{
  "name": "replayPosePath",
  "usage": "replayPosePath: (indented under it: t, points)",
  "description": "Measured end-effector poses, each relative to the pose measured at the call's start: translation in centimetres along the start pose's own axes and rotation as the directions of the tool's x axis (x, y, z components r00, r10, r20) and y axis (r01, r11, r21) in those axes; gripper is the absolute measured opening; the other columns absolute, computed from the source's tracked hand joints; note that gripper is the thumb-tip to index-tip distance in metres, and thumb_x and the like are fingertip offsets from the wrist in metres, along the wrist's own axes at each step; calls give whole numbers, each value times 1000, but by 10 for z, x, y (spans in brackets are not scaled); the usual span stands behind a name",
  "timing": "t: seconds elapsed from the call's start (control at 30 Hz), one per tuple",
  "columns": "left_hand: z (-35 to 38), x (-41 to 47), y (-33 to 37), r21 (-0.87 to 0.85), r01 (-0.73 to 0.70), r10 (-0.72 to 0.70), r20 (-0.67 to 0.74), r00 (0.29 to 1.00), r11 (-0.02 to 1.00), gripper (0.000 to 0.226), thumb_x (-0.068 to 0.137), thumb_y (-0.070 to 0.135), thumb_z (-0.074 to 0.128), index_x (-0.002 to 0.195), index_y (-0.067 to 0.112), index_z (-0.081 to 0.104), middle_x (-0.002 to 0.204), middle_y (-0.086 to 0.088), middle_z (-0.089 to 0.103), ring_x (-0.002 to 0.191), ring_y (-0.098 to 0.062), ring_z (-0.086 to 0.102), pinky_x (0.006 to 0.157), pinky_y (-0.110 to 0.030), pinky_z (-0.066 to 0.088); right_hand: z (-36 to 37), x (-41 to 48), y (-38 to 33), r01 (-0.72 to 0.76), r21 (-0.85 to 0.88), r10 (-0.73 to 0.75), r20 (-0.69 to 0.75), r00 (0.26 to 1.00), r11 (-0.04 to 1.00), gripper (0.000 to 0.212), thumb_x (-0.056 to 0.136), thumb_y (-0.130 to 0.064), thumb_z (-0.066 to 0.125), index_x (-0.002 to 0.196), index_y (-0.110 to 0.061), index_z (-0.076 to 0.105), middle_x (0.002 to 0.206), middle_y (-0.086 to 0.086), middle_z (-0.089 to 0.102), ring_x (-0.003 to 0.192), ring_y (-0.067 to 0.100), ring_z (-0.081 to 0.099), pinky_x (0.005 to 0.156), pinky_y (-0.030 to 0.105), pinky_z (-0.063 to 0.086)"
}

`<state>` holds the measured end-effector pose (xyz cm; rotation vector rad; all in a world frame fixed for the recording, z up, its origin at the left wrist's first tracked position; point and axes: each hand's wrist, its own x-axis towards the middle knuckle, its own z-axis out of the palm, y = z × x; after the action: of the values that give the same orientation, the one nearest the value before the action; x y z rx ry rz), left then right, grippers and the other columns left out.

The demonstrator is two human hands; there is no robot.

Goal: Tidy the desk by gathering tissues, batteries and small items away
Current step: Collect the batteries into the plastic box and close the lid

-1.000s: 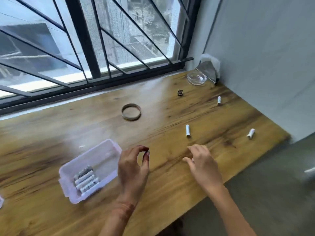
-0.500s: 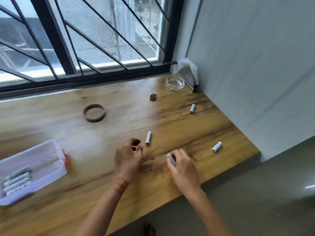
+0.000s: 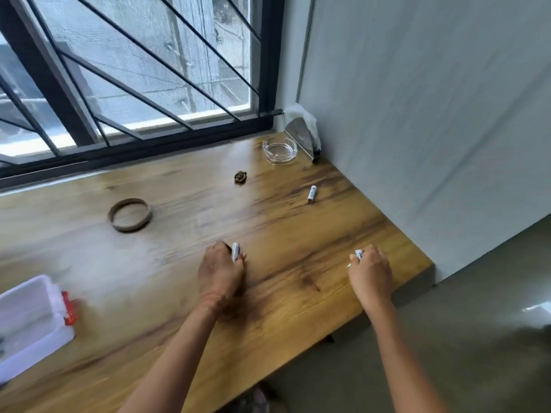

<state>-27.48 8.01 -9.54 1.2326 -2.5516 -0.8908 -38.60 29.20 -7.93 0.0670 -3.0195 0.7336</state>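
My left hand (image 3: 220, 271) rests low on the wooden desk (image 3: 179, 281), fingers closed around a white battery (image 3: 235, 251). Near the desk's right front corner, my right hand (image 3: 369, 272) grips white batteries (image 3: 358, 255), one end poking out above the fingers. Another white battery (image 3: 312, 193) lies loose further back on the right. A translucent plastic box (image 3: 32, 320) sits at the left edge, its contents mostly out of view. White tissue (image 3: 301, 117) sticks out of a metal holder (image 3: 301, 140) in the far right corner.
A brown ring (image 3: 130, 214) lies at mid-left on the desk. A small dark trinket (image 3: 240, 177) and a glass ashtray (image 3: 279, 149) sit near the window. Something red (image 3: 69, 307) is beside the box. The wall bounds the right side; the desk's edge drops to the floor.
My left hand moved forward and closed on the middle battery. My right hand moved right, carrying its battery, to where the right-front battery lay. The view shifted right, pushing the box to the edge.
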Motion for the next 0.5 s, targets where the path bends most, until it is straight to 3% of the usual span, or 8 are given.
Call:
replayPosePath:
  t: [0.13, 0.37, 0.5]
  points:
    - [0, 8, 10, 18, -11, 10, 40, 999, 1000, 27, 84, 29, 57, 90, 3, 61, 96, -18, 64, 91, -34, 58, 66, -31, 39, 3, 10, -5, -61, 76, 55, 79, 995, 995, 34, 91, -18, 56, 117, 1, 45, 112, 18, 54, 95, 27, 55, 65, 29, 39]
    - [20, 33, 58, -85, -67, 76, 109, 991, 994, 23, 79, 29, 60, 81, 6, 63, 85, -13, 67, 86, -30, 60, 62, -28, 38, 9, 32, -13, 50, 74, -63, 182, 981, 996, 24, 89, -16, 59, 110, -4, 56, 104, 12, 62, 90, 22, 59, 67, 27, 46]
    - [34, 65, 102, -130, -133, 143, 68, 987, 983, 22, 87, 22, 55, 87, 1, 60, 94, -21, 65, 91, -36, 58, 70, -36, 42, 9, 52, -21, 7, 214, -62, 252, 966, 977, 25, 89, -18, 59, 112, -7, 60, 105, 8, 65, 96, 21, 58, 75, 25, 42]
